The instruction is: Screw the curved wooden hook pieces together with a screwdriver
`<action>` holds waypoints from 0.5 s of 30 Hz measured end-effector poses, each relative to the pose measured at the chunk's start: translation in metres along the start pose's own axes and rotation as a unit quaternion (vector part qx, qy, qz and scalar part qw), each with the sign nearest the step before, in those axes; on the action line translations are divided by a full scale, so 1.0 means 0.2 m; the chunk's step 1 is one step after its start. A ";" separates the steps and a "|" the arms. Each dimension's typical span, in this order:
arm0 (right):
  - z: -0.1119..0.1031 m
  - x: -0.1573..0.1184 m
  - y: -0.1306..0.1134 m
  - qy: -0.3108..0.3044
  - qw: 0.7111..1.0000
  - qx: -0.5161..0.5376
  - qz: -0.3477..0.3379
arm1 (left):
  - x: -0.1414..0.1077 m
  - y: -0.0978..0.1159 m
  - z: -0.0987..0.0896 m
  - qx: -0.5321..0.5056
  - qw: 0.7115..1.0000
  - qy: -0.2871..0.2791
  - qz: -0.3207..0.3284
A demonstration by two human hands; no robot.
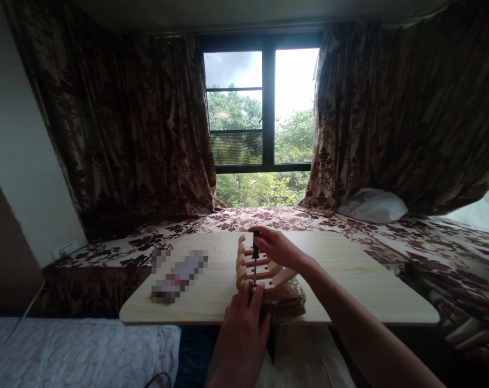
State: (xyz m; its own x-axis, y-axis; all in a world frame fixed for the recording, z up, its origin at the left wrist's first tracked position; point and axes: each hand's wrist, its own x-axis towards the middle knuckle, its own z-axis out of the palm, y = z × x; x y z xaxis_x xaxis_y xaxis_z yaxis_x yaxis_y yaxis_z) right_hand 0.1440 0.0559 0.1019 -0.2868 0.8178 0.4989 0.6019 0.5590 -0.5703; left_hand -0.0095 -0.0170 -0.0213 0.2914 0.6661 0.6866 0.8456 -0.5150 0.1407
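Observation:
My right hand (pixel 272 245) is wrapped round the black handle of a screwdriver (pixel 255 253). The screwdriver stands upright, its thin shaft pointing down at the near end of a light wooden piece (pixel 264 284) with dark holes. Several such pieces with curved ends lie in a row, one behind another. My left hand (pixel 242 328) grips the nearest wooden piece, its fingertips on both sides of the screwdriver's tip. Any screw under the tip is hidden by these fingers. Beneath the wooden pieces is a brown stack in what looks like clear plastic wrap (pixel 293 302).
The pieces rest on a pale wood-grain table (pixel 361 285). A pixelated object (pixel 180 277) lies on its left part. Behind it is a flowered ledge cover (pixel 264 217) below a window between curtains, with a white plastic bag (pixel 374 206) at the right.

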 end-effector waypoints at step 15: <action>0.00 -0.01 0.02 0.038 0.997 0.068 -0.012 | 0.00 0.02 -0.02 -0.007 1.000 -0.001 -0.003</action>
State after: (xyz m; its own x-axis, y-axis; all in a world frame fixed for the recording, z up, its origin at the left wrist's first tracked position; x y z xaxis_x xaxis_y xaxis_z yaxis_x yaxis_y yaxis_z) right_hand 0.1466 0.0564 0.0995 -0.2395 0.7944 0.5582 0.4869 0.5957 -0.6388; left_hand -0.0082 -0.0199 -0.0180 0.2869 0.6708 0.6839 0.8410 -0.5183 0.1555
